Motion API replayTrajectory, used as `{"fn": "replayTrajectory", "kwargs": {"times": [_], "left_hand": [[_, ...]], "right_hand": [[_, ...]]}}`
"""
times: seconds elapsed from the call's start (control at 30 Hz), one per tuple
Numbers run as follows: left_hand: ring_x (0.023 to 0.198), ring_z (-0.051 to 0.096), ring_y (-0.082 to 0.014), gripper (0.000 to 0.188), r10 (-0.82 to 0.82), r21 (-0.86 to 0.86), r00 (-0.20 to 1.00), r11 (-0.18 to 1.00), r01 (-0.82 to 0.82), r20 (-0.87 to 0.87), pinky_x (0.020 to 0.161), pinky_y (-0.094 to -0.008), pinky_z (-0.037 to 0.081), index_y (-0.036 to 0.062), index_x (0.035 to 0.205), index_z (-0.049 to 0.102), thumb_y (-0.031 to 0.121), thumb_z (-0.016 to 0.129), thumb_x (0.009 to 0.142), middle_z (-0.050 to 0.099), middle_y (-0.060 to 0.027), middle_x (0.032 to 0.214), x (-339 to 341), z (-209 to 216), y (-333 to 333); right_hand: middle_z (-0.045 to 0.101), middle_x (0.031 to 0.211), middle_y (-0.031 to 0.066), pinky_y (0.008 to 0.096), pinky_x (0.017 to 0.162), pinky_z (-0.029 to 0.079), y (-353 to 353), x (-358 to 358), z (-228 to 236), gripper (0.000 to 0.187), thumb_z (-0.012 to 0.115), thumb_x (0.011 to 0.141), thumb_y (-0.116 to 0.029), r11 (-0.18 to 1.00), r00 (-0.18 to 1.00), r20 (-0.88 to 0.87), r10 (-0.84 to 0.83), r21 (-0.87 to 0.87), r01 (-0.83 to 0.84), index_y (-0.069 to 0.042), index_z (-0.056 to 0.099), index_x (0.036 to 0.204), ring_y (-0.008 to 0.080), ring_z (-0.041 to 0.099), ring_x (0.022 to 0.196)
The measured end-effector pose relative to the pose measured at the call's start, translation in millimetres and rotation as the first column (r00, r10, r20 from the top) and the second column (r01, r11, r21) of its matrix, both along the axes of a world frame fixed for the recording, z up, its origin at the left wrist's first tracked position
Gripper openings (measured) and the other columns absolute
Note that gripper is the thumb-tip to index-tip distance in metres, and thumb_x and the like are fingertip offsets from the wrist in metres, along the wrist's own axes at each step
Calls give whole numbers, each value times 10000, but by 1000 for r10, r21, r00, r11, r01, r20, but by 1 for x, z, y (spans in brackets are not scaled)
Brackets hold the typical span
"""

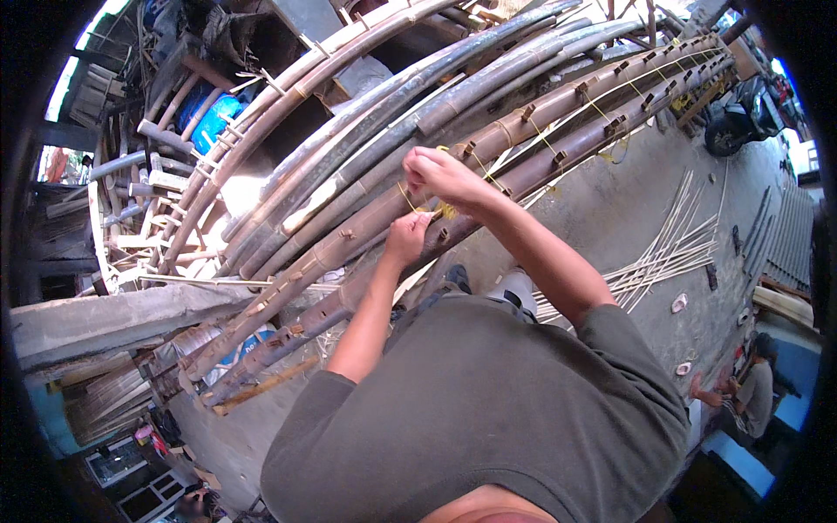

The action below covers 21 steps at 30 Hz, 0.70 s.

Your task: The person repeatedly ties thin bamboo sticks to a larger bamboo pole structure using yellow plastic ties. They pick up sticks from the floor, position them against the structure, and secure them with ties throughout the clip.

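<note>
Two long bamboo poles, the far one and the near one, run side by side from lower left to upper right, with short wooden pegs standing out of them. Yellow cord loops by my hands and crosses between the poles further right. Above the far pole, my right hand is closed in a fist on the cord. Lower and to the left, my left hand pinches the cord near the gap between the poles. My fingers hide the cord's ends.
Beyond lie several curved grey bamboo poles and a ladder-like bamboo frame. Thin bamboo strips are spread on the concrete floor at right. A motorbike stands at upper right; another person sits at lower right.
</note>
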<state>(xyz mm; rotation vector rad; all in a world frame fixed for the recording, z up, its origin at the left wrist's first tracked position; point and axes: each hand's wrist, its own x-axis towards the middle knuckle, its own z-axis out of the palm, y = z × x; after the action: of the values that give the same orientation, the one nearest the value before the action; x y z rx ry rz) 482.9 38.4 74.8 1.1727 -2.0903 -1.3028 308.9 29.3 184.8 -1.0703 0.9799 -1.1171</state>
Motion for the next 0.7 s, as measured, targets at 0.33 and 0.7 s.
{"fn": "replayTrajectory", "kwargs": {"times": [0.33,0.7], "left_hand": [[641,630,-179,289,46,-77,973,995,-65,-228,633,-314,508,-7,972,681,230,516,985,684,-102,740,-23,32,-27],[634,635,-304,267,269,-144,923,961,-237,275,581,-390,501,19,925,701,217,523,913,652,-167,726,-37,-68,-164]], "right_hand": [[533,762,246,474,688,433,147,12,-107,257,453,933,-244,965,834,-498,239,25,-261,-2,488,851,396,559,737],[603,1053,139,408,900,437,206,-70,-117,326,621,916,-306,891,611,-655,-444,-395,224,-44,624,723,297,563,1023]]}}
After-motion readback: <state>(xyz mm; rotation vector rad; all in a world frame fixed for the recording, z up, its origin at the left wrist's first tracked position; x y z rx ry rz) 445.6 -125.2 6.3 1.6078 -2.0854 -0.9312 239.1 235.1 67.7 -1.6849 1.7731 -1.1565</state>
